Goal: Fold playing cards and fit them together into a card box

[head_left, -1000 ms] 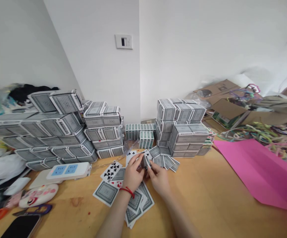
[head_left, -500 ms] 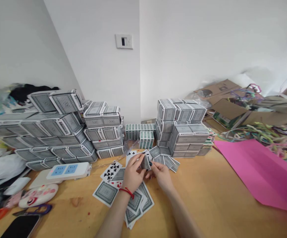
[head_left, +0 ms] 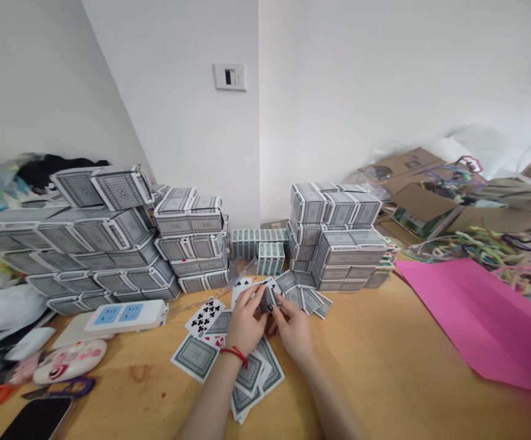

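Note:
A grey-backed playing card (head_left: pixel 269 298) is gripped between both hands, bent upward, above the table. My left hand (head_left: pixel 245 321), with a red string bracelet on its wrist, is closed on the card's left side. My right hand (head_left: pixel 292 327) pinches the card from the right, its dark-nailed thumb against the back. Beneath and around my left wrist lie loose playing cards (head_left: pixel 195 356), some face down. A ten of clubs (head_left: pixel 205 316) lies face up at the left. Several folded cards (head_left: pixel 311 299) rest just beyond my right hand.
Blocks of folded cards are stacked at the left (head_left: pixel 123 235) and right (head_left: pixel 352 253). Green-and-white card blocks (head_left: pixel 270 258) stand between them. A power strip (head_left: pixel 128 315), a phone (head_left: pixel 38 418) and a utility knife (head_left: pixel 63 388) lie left; pink paper (head_left: pixel 476 318) lies right.
My right hand has shifted slightly left and closer to my left hand, its thumb moving across the card. My left hand stays almost in place.

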The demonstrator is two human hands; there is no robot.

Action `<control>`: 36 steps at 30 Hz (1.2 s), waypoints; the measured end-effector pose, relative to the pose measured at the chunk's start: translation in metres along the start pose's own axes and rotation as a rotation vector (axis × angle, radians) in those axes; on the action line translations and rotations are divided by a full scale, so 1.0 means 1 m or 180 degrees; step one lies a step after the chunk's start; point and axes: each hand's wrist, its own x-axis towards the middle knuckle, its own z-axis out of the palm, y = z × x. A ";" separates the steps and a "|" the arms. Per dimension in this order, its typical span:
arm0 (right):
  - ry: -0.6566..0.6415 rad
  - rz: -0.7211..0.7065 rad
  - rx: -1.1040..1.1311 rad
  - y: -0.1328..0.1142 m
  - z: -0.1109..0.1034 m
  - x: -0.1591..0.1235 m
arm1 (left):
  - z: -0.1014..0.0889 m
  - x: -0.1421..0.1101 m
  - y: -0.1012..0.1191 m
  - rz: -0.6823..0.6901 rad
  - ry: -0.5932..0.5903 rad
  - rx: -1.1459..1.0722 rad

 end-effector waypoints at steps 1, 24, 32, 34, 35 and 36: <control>-0.0011 -0.0044 -0.0082 0.000 0.000 -0.001 | 0.000 0.000 0.000 -0.0008 -0.0004 -0.0006; -0.0122 -0.0103 0.0080 0.004 -0.004 0.002 | -0.005 0.001 0.015 0.0155 -0.0135 -0.0212; -0.0101 0.0138 0.0544 -0.008 -0.007 0.004 | 0.000 0.003 0.019 -0.0897 0.0227 -0.1625; -0.0196 0.0153 0.0514 -0.009 -0.004 0.001 | 0.001 0.003 0.016 -0.1099 0.0166 -0.1280; -0.0270 0.0191 0.0492 -0.009 -0.001 -0.001 | 0.002 0.003 0.015 -0.1143 0.0116 -0.1075; -0.0283 0.0229 0.0475 -0.009 0.001 -0.002 | 0.002 0.002 0.015 -0.1150 0.0052 -0.0883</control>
